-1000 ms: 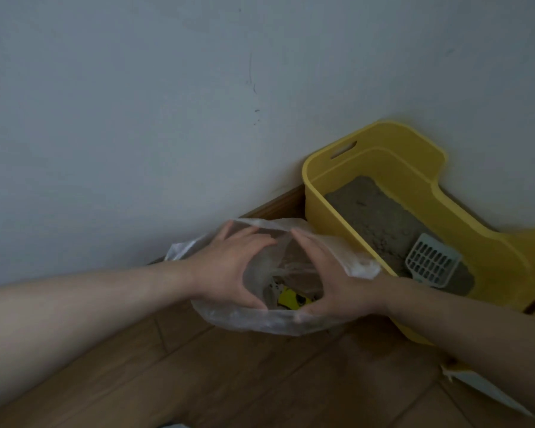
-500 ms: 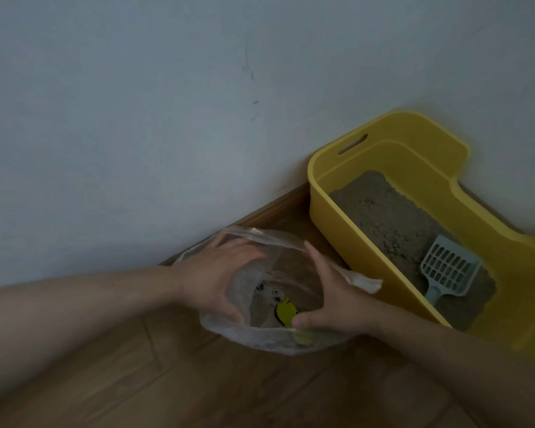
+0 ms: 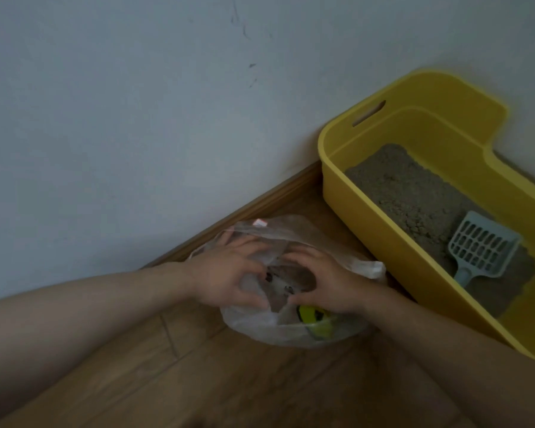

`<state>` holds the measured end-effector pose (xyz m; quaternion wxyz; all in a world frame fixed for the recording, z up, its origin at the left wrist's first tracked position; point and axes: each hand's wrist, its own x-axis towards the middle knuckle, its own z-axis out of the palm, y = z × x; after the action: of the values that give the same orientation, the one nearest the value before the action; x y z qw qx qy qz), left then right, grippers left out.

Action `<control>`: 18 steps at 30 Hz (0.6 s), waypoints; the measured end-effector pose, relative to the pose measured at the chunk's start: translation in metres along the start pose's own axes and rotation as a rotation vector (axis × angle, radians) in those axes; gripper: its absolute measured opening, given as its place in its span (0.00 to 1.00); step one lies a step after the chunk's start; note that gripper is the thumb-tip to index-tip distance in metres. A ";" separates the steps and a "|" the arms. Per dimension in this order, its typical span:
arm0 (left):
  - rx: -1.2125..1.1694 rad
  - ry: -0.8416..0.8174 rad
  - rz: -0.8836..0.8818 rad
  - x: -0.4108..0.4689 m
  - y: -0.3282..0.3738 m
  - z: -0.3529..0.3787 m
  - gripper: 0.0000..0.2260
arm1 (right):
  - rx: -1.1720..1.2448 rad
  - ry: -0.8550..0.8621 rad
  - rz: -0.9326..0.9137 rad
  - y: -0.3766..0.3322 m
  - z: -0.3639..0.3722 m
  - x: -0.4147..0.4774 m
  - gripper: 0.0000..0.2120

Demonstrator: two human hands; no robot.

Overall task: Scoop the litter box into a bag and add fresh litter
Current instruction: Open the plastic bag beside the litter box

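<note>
One wide-angle camera, worn on the head, looks forward and steeply down to where floor (image 3: pixel 198 381) meets wall (image 3: pixel 121 118). It sits close: left hand (image 3: pixel 226 279) and right hand (image 3: pixel 325 285) meet on the bag (image 3: pixel 260 330) at lower centre. The view is tilted, the baseboard (image 3: pixel 260 205) running diagonally; the litter box (image 3: pixel 383 233) leaves the right edge.

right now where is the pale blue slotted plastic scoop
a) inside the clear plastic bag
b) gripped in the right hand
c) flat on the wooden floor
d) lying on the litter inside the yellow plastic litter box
d: the pale blue slotted plastic scoop lies on the grey litter inside the yellow plastic litter box, while the left hand and right hand both hold the clear plastic bag.
</note>
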<state>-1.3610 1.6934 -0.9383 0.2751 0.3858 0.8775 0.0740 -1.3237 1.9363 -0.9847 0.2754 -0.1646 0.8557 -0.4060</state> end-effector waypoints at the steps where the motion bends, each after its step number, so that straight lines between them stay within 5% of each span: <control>1: -0.046 0.020 -0.024 -0.001 0.001 -0.001 0.22 | -0.040 -0.042 -0.006 0.001 -0.002 -0.003 0.44; 6: -0.004 0.120 -0.123 0.006 0.009 0.004 0.21 | -0.652 0.026 -0.301 -0.017 -0.013 -0.020 0.40; 9: 0.081 0.083 -0.162 0.009 0.012 0.004 0.19 | -0.931 0.054 -0.270 -0.028 -0.016 -0.023 0.40; 13: 0.141 0.067 -0.181 0.006 0.018 -0.002 0.22 | -0.866 0.015 -0.041 -0.015 -0.020 -0.027 0.50; 18: 0.181 0.054 -0.161 0.000 0.017 0.010 0.29 | -0.708 -0.034 0.022 0.010 -0.009 -0.030 0.52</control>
<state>-1.3447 1.7041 -0.9406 0.2205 0.3350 0.9159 -0.0175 -1.3057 1.9631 -0.9773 0.2199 -0.2473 0.9404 -0.0785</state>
